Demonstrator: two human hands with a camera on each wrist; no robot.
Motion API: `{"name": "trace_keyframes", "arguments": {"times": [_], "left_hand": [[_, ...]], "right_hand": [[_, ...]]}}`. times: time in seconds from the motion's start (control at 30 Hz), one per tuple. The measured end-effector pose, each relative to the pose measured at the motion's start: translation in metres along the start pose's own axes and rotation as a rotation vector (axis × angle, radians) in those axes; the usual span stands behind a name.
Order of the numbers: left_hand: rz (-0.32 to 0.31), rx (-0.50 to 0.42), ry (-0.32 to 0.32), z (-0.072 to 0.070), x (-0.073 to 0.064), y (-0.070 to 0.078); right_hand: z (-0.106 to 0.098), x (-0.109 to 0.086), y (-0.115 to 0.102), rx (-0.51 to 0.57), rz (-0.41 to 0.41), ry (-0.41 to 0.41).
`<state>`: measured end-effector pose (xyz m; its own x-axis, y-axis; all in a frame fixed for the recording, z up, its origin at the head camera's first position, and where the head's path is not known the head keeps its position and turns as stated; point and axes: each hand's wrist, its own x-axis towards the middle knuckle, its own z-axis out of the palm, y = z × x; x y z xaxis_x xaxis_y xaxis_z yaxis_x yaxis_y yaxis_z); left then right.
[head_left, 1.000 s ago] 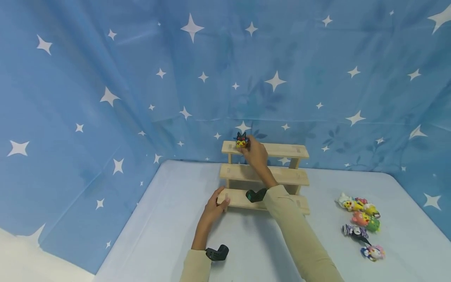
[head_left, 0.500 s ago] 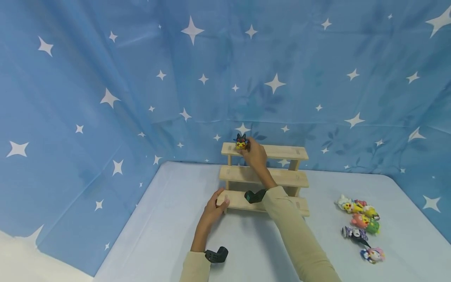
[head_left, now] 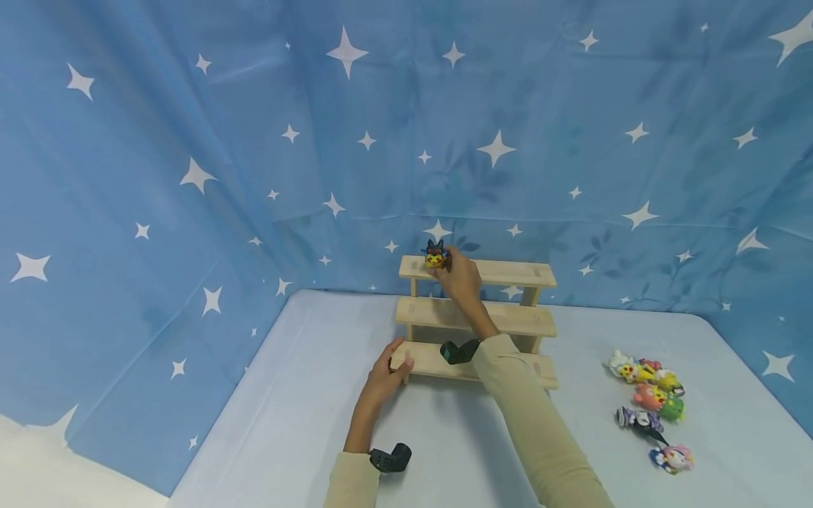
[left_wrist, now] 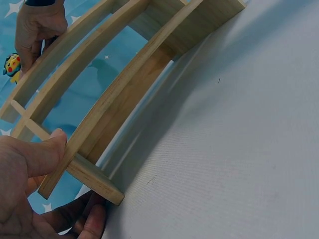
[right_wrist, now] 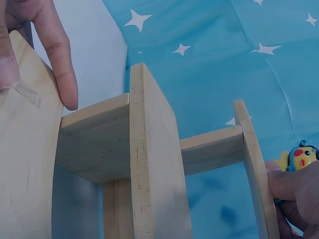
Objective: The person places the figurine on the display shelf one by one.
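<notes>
A three-tier wooden shelf (head_left: 476, 317) stands on the white table. On its top board, near the left end, my right hand (head_left: 461, 277) pinches a small yellow figurine (head_left: 435, 255) with red cheeks and a dark, eared hood. The right wrist view catches the figurine (right_wrist: 302, 157) at its right edge, partly behind the fingers. At the lowest board's left end, my left hand (head_left: 383, 374) grips the shelf, thumb on top. In the left wrist view the left thumb (left_wrist: 47, 152) lies on the board and other fingers reach around the shelf's side panel (left_wrist: 94, 179).
Several small colourful figurines (head_left: 651, 396) lie in a group on the right side of the table (head_left: 286, 395). A blue curtain (head_left: 381, 141) with white stars hangs behind and to the sides. My right forearm crosses in front of the shelf.
</notes>
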<state>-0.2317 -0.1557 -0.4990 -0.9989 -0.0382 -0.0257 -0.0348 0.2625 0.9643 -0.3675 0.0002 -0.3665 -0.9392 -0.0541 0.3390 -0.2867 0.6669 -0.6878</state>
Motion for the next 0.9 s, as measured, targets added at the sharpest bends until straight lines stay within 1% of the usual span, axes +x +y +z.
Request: {"name": "trace_keyframes", "arguments": {"times": [0.2,0.3,0.37,0.53,0.6,0.9], "left_hand": [[0.004,-0.001,-0.001,0.001,0.001,-0.001],[0.011,-0.005,-0.005,0.001,-0.001,0.000],[0.007,-0.018,-0.011,-0.001,-0.006,0.009],[0.008,-0.019,-0.016,0.000,-0.006,0.007],[0.012,-0.008,-0.013,0.001,-0.001,-0.002],[0.018,-0.004,-0.022,-0.002,-0.003,0.003]], "right_hand": [[-0.001,0.000,0.000,0.003,0.002,-0.005],[-0.001,-0.001,0.000,0.008,-0.002,-0.005],[-0.002,-0.001,-0.001,0.009,-0.001,-0.007],[-0.003,-0.001,0.001,0.000,0.007,-0.013],[-0.002,-0.001,0.002,-0.001,0.004,-0.014],[-0.006,-0.003,0.005,0.060,-0.029,-0.019]]}}
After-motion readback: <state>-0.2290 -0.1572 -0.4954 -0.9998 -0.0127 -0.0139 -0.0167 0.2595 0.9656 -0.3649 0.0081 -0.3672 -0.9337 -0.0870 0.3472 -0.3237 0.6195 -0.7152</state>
